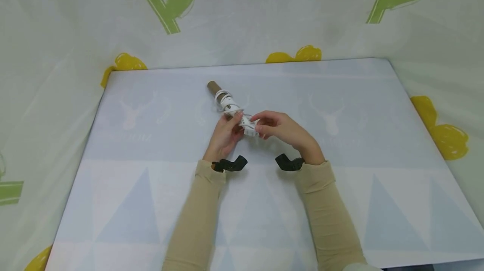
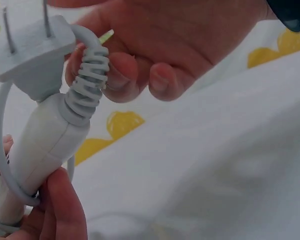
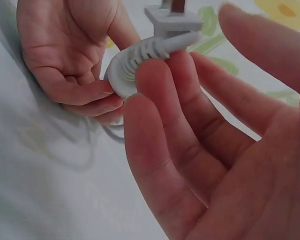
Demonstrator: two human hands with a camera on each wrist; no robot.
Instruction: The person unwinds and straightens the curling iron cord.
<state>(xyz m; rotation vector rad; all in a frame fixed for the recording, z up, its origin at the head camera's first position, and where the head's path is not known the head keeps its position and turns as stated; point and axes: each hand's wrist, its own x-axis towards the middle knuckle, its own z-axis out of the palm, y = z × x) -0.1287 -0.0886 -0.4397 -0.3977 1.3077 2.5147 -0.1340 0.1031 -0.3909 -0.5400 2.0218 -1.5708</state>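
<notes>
In the head view a hair curling iron (image 1: 229, 103) lies slantwise over the table, its brown barrel (image 1: 213, 87) pointing away to the left. White cord winds around its body. My left hand (image 1: 223, 136) grips the white handle (image 2: 47, 137) near its cord end. A white two-pin plug (image 2: 35, 55) sits against that end, beside the ribbed cord sleeve (image 2: 87, 80). My right hand (image 1: 285, 129) is at the plug end; in the right wrist view its fingertips touch or nearly touch the sleeve, with the uppermost digit held apart from the plug.
A pale table (image 1: 261, 203) with blue triangles and faint deer heads lies under the hands. Behind it hangs a light curtain (image 1: 242, 19) with green leaves and yellow flowers. Black straps (image 1: 230, 164) are around both wrists.
</notes>
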